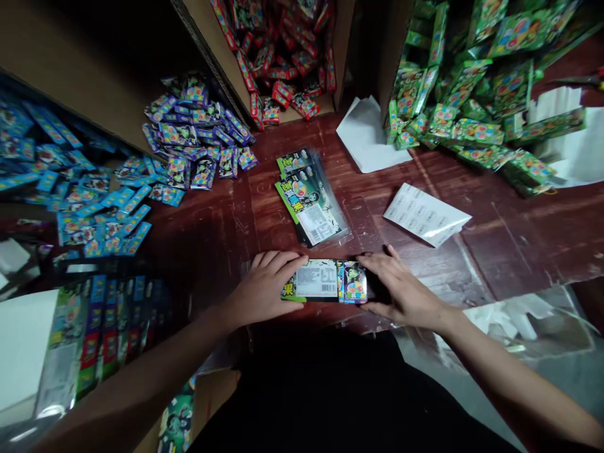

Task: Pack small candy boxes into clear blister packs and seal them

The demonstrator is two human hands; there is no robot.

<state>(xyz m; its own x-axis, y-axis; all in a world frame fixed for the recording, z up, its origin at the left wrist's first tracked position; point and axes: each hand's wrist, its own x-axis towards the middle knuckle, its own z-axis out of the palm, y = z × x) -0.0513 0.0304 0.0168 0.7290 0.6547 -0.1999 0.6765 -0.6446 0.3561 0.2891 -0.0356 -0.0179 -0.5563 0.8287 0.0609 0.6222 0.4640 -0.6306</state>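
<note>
A flat packet with a green edge and a white printed label (315, 280) lies at the table's front edge. My left hand (267, 286) grips its left end, thumb along the top. At the packet's right end is a small purple and blue box (355, 282). My right hand (401, 286) has its fingertips and thumb around that box's right side. Just beyond, several similar labelled packets (311, 198) in clear plastic lie in an overlapping pile, touched by neither hand.
Piles of blue boxes (104, 207), purple boxes (202, 135), red boxes (287, 63) and green boxes (462, 119) surround the dark red table (368, 201). A sticker sheet (425, 215) and white paper (370, 135) lie right of centre. Wrapped packs stand at lower left.
</note>
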